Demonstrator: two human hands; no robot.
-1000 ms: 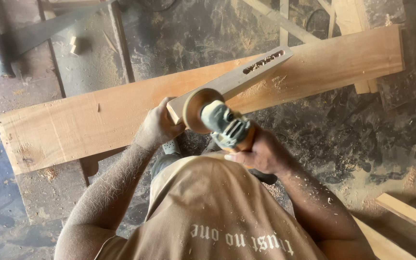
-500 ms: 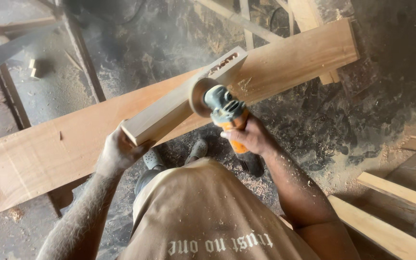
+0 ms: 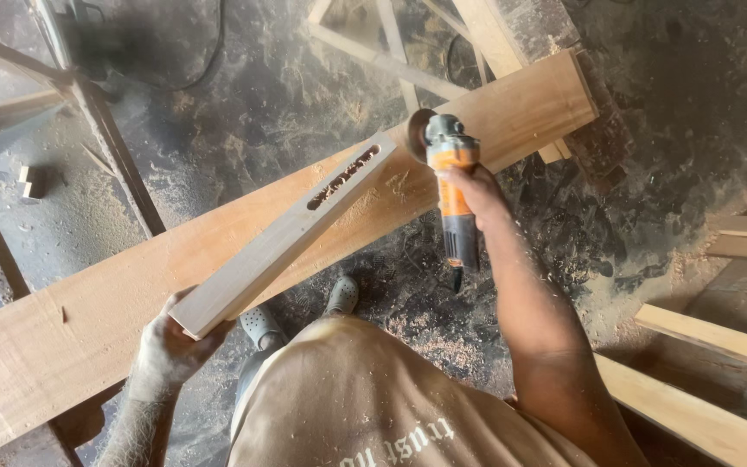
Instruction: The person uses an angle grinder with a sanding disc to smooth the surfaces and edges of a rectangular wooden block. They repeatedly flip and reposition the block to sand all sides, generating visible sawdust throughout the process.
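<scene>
My left hand (image 3: 166,350) grips the near end of a pale wooden bar (image 3: 278,238) with a long slot cut near its far end. The bar rests slanted on a wide plank (image 3: 88,303) that runs from lower left to upper right. My right hand (image 3: 470,190) holds an orange and grey angle grinder (image 3: 449,164) by its body. Its sanding disc (image 3: 417,134) is at the bar's far end, at the end face. Sawdust coats my left forearm.
The floor is dark and strewn with sawdust. Loose wooden strips (image 3: 702,333) lie at the lower right and a wooden frame (image 3: 408,52) lies beyond the plank. A metal stand (image 3: 105,130) is at the upper left. My grey shoes (image 3: 339,294) stand below the plank.
The grinder has travelled along the bar from its near end to its far end. My left hand has slid down with the bar's near end, and the view has shifted.
</scene>
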